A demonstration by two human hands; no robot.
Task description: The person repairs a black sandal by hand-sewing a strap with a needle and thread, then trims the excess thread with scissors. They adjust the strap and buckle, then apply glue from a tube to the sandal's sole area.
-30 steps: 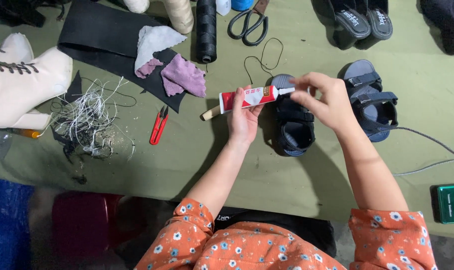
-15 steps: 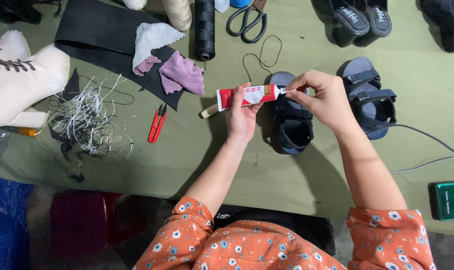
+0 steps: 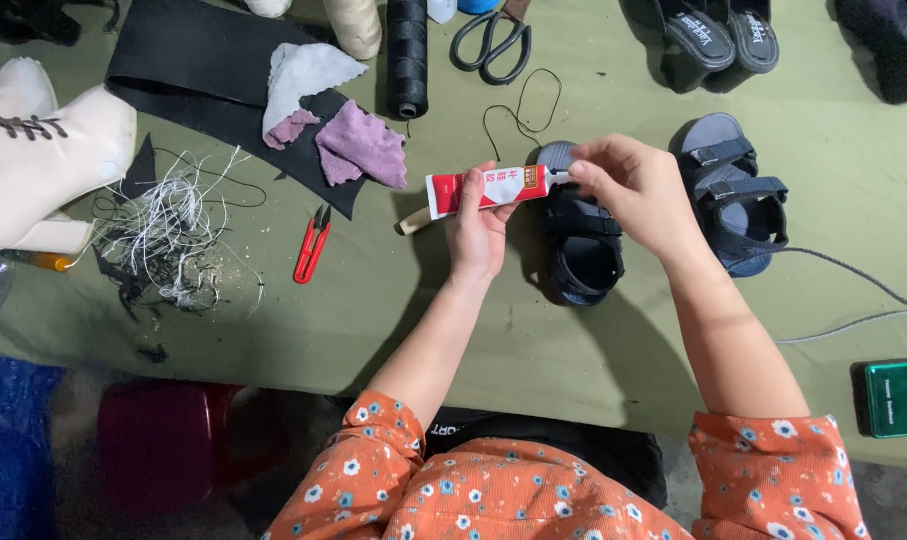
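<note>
Just above the dark blue sandal (image 3: 583, 245), you hold a red-and-white glue tube (image 3: 485, 190) level, its white nozzle end pointing right. Your left hand (image 3: 476, 230) is clenched around the tube's body, and your right hand (image 3: 633, 190) pinches its cap end between fingertips (image 3: 581, 172). Since half a second ago, tube and both hands have barely shifted over the sandal.

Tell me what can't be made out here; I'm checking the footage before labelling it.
Head view:
- Tube cap end: covered by right hand fingers.
- Left hand palm: turned away.
- Left sandal toe: behind the hands.
- White boot: cut by the left edge.
- Green box: cut by the right edge.
</note>
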